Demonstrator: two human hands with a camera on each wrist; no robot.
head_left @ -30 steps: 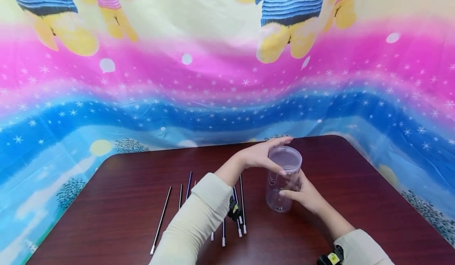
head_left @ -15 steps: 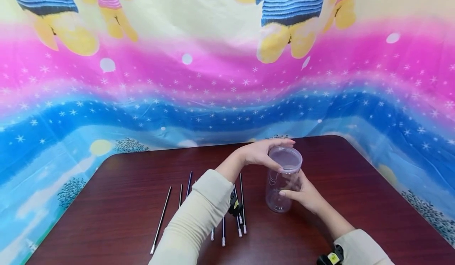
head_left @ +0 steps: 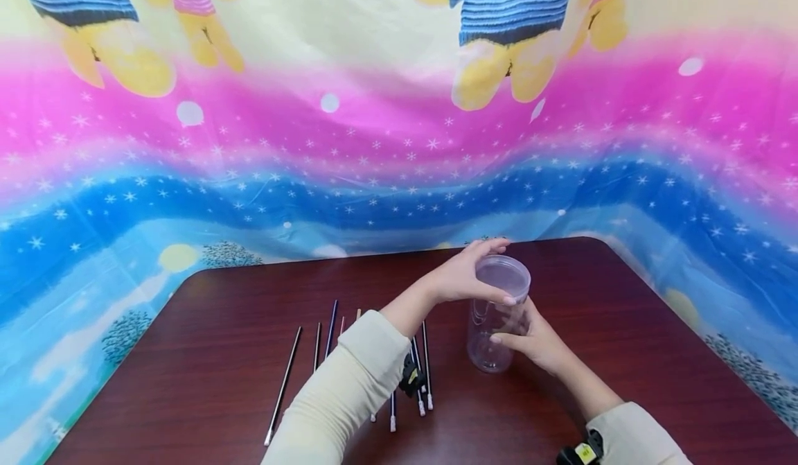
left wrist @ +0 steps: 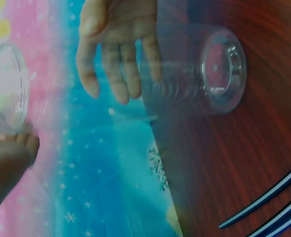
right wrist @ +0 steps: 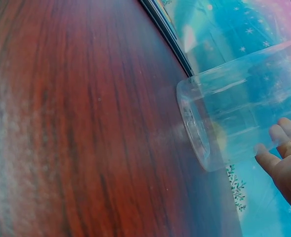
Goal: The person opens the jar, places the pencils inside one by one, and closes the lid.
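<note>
A clear jar [head_left: 489,351] is stood upright on the right half of a dark red table [head_left: 187,368].
At left, thin pencil-like sticks [head_left: 283,385] are spread, partly hidden by the left sleeve [head_left: 343,389]; next, the jar's rim [head_left: 527,286] is gripped between thumb and fingers of the left hand [head_left: 464,274]; at right, its side is clasped by the right hand [head_left: 541,344].

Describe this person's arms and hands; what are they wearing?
The left hand and right hand are ungloved. The left sleeve and right sleeve are cream, the left cuff folded back. A black device with a yellow patch sits by each cuff.
</note>
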